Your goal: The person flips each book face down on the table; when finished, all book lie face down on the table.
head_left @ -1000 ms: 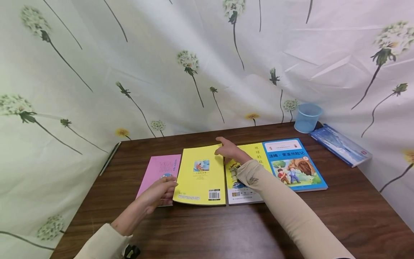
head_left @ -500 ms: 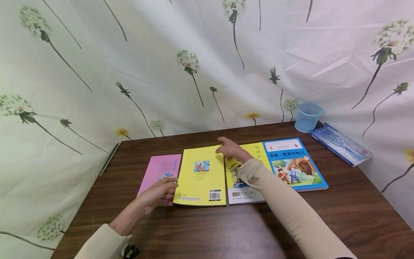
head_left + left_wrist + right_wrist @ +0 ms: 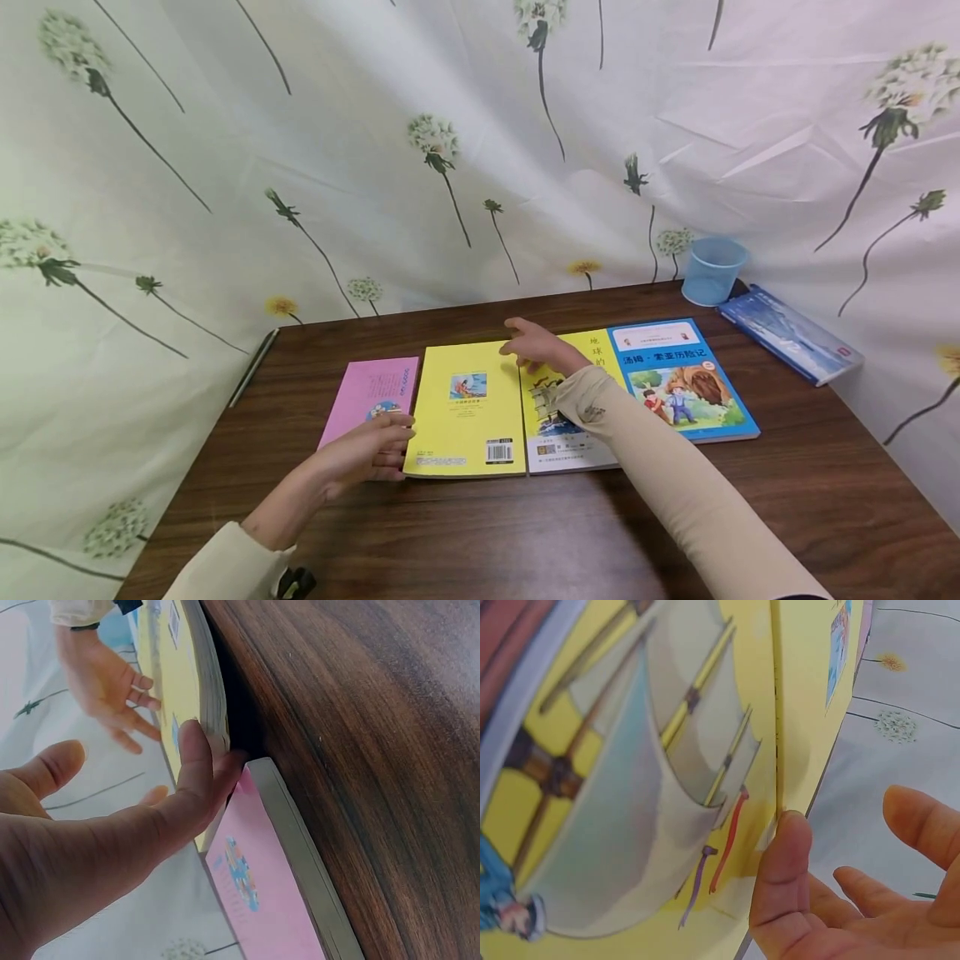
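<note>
Several books lie side by side in the head view. A yellow book point(image 3: 465, 433), barcode side up, is between a pink book point(image 3: 371, 379) and a yellow book with a sailing ship point(image 3: 555, 421). My left hand point(image 3: 363, 454) touches the barcode book's left edge with its fingertips, over part of the pink book. In the left wrist view its extended fingers point(image 3: 196, 761) meet the page edges. My right hand point(image 3: 542, 346) is at the seam's upper end, fingers loosely extended. The right wrist view shows one fingertip point(image 3: 793, 832) on that seam. My right forearm partly hides the ship book.
A blue picture book point(image 3: 682, 375) adjoins the ship book on the right. Farther back are a light-blue cup-like bin point(image 3: 712, 279) and another blue book point(image 3: 787, 333). A flower-printed cloth point(image 3: 337, 167) hangs behind the dark wooden table point(image 3: 480, 533).
The barcode book has slid slightly right, and its gap to the ship book has narrowed. My left hand has followed its edge. The right hand has hardly moved.
</note>
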A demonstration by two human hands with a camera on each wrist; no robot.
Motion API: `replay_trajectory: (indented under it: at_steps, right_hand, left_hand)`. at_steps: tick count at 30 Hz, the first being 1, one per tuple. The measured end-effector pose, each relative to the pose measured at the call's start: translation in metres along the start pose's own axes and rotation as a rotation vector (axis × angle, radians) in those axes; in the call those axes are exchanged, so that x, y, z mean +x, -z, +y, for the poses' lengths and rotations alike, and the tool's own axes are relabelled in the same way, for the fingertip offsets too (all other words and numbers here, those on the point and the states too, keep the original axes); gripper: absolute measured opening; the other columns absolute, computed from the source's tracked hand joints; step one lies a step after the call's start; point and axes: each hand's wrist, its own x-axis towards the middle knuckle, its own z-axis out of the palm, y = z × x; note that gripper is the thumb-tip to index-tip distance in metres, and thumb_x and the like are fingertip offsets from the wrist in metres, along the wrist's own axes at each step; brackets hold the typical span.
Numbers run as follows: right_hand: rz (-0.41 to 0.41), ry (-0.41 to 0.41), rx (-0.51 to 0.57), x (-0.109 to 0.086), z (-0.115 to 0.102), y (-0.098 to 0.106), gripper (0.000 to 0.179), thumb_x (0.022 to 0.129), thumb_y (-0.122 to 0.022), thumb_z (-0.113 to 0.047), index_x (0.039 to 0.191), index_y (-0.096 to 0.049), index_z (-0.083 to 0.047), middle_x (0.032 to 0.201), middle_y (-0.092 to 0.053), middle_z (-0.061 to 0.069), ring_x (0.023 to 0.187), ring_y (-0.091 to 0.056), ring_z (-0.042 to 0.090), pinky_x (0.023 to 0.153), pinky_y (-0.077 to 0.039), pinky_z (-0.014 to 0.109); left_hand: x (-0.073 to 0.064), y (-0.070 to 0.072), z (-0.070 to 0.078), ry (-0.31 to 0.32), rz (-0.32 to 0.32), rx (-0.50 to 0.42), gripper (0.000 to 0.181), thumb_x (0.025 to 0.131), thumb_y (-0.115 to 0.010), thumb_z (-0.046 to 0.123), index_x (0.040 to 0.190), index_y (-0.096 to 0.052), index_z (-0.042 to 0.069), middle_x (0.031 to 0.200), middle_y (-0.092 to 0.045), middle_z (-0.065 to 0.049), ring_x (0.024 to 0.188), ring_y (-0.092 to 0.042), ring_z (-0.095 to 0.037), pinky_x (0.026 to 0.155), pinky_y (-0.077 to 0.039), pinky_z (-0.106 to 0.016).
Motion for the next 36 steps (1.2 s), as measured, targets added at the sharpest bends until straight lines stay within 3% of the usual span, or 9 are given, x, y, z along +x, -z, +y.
replay_trajectory:
  at_steps: [11, 17, 24, 31, 36]
  right_hand:
    - [-0.002, -0.018, 0.006, 0.002, 0.004, 0.003, 0.071, 0.099, -0.058, -0.021, 0.160, -0.022, -0.017, 0.163, -0.028, 0.016, 0.082, -0.056, 0.021, 0.067, -0.052, 0.032]
    - [-0.005, -0.024, -0.002, 0.002, 0.005, 0.004, 0.071, 0.099, -0.059, -0.022, 0.159, -0.023, -0.018, 0.161, -0.031, 0.014, 0.087, -0.056, 0.023, 0.069, -0.052, 0.032]
    - [-0.010, -0.018, -0.002, 0.002, 0.008, 0.003, 0.071, 0.099, -0.059, -0.022, 0.160, -0.022, -0.016, 0.163, -0.029, 0.012, 0.088, -0.054, 0.023, 0.070, -0.051, 0.031]
    - [-0.010, -0.013, -0.016, 0.001, 0.007, 0.004, 0.070, 0.100, -0.058, -0.021, 0.159, -0.023, -0.017, 0.162, -0.032, 0.012, 0.087, -0.054, 0.023, 0.071, -0.052, 0.032]
    - [-0.030, -0.001, -0.039, 0.004, 0.008, 0.003, 0.071, 0.099, -0.058, -0.022, 0.160, -0.021, -0.017, 0.163, -0.029, 0.013, 0.078, -0.051, 0.020, 0.066, -0.049, 0.030]
  left_hand:
    - [-0.009, 0.002, 0.000, 0.025, -0.020, 0.024, 0.061, 0.102, -0.053, 0.030, 0.151, -0.030, 0.003, 0.141, -0.046, -0.025, 0.116, -0.058, -0.038, 0.085, -0.057, -0.051]
    - [-0.012, 0.000, -0.002, 0.059, -0.051, 0.058, 0.068, 0.099, -0.058, 0.036, 0.151, -0.029, 0.004, 0.143, -0.042, -0.025, 0.106, -0.063, -0.035, 0.081, -0.060, -0.052]
    - [-0.012, -0.005, -0.003, 0.051, -0.065, 0.032, 0.073, 0.099, -0.058, 0.039, 0.155, -0.026, 0.005, 0.153, -0.029, -0.027, 0.109, -0.062, -0.037, 0.081, -0.059, -0.053]
    - [-0.014, -0.006, -0.002, 0.033, -0.072, 0.013, 0.072, 0.099, -0.058, 0.039, 0.154, -0.027, 0.004, 0.155, -0.028, -0.026, 0.110, -0.059, -0.039, 0.083, -0.059, -0.053]
    - [-0.020, -0.006, 0.000, 0.023, -0.082, -0.011, 0.072, 0.099, -0.057, 0.038, 0.155, -0.025, 0.005, 0.153, -0.031, -0.026, 0.113, -0.059, -0.041, 0.086, -0.058, -0.055]
